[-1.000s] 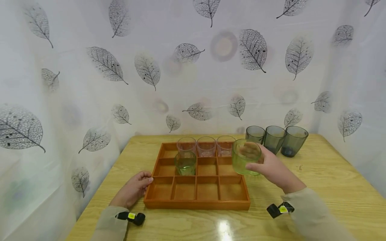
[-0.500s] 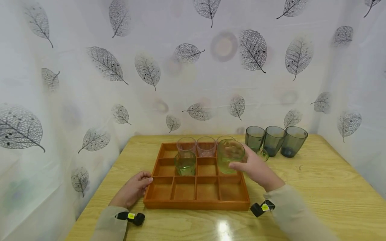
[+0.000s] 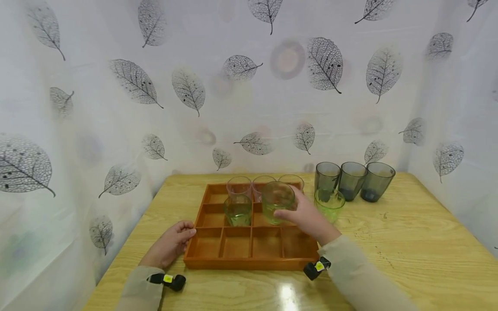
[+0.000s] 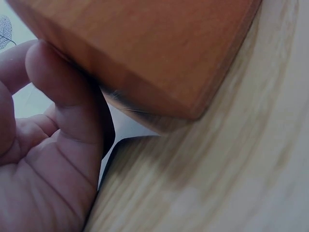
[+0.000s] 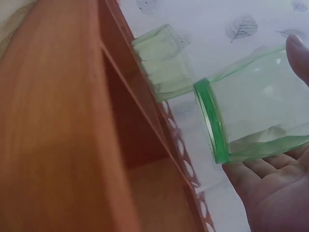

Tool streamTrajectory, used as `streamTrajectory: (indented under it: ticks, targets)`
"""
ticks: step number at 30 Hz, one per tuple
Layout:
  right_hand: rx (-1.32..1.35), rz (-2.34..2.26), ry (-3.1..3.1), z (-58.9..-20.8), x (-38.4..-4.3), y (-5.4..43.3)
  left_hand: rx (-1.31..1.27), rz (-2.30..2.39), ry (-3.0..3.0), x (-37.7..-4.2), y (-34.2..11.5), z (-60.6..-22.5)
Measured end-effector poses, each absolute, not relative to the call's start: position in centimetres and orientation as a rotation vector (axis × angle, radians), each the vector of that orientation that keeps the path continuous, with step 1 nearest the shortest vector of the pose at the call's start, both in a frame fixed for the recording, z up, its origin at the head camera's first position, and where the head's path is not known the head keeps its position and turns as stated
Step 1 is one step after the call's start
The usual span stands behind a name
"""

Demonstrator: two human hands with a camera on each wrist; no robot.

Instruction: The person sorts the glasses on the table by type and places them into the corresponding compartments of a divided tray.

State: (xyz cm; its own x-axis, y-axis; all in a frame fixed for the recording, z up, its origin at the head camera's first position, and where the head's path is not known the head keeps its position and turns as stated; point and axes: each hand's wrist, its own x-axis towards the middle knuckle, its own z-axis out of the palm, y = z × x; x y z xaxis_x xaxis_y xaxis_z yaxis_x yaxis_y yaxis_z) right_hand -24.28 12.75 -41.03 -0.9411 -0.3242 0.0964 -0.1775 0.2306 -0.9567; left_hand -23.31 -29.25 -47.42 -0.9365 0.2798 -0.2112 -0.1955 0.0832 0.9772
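Observation:
My right hand (image 3: 311, 216) grips a green-tinted glass (image 3: 277, 203), thumb on the near side and fingers behind. The upright glass is close over the third compartment from the left in the middle row of the wooden divided tray (image 3: 253, 264). In the right wrist view the held glass (image 5: 260, 106) shows its thick green base beside the tray's dividers. Another green glass (image 3: 238, 212) sits in that row, second from the left. Three clear, pinkish glasses (image 3: 239, 186) fill part of the back row. At the tray's left side, my left hand (image 3: 171, 244) holds the edge with thumb and fingertips.
Right of the tray stands one more green glass (image 3: 330, 207), partly behind my right forearm. Three dark grey glasses (image 3: 352, 183) are lined up behind it. A leaf-patterned white curtain (image 3: 249, 108) hangs along the back and sides of the wooden table (image 3: 408, 242).
My right hand has carried the green glass leftward from the tray's right edge to over the middle row, uncovering another green glass on the table. My left hand stays at the tray.

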Motion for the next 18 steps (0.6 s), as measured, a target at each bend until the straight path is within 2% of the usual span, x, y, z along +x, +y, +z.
streamTrajectory:
  ticks: [11, 18]
  targets:
    - [-0.412, -1.857, 2.346, -43.2, -25.2, 11.0, 0.096, 1.906, 2.012, -23.6, -29.3, -47.7]
    - [-0.481, -1.813, 2.375, -43.9, -25.8, 10.8, 0.096, 1.896, 2.016, -23.7, -29.5, -47.7]
